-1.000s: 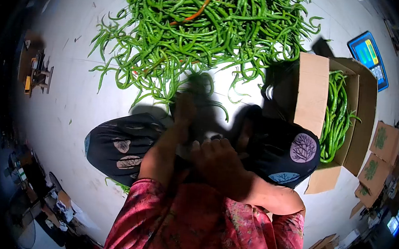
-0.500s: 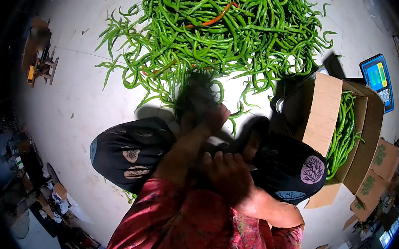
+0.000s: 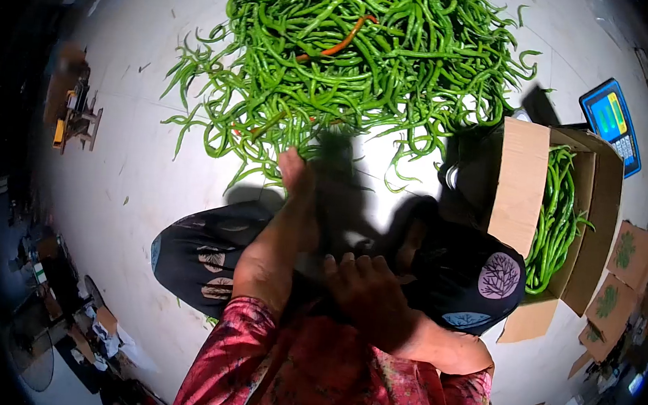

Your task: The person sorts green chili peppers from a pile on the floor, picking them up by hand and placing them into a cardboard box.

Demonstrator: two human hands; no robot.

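Green chillies (image 3: 381, 62), long and slender, glossy: one large heap on the pale floor (image 3: 123, 240), beyond the knees; curved, interlaced, thinning to loose strays at the near edge.

Orange-red chilli (image 3: 344, 43): lying on top of the heap among the green.

Left hand (image 3: 292, 173): at the near fringe of the heap, fingers narrow and close together, pointing away from the body; whether a chilli is pinched there, cannot tell.

Right hand (image 3: 363, 285): drawn in over the lap, knuckles up, fingers bent; palm hidden, contents cannot be told.

Cardboard box (image 3: 520, 176): beside the right knee, flaps spread; inside, boxed chillies (image 3: 554, 228), laid mostly lengthwise, a few tips poking out sideways. Beyond it, a blue-framed digital scale display (image 3: 612, 122).

Handling, as judged: each pod light, fairly firm with a little give; smooth skin, probably somewhat slippery; liable to snap or bruise if bent hard or squeezed. Hooked shapes likely to catch on neighbours, so a slow lift seems better than a tug. Best hold: lightly round the middle of a single pod, or a loose handful across the bodies; slim tips and stems the weaker points. Strays at the near edge appear easiest to separate.
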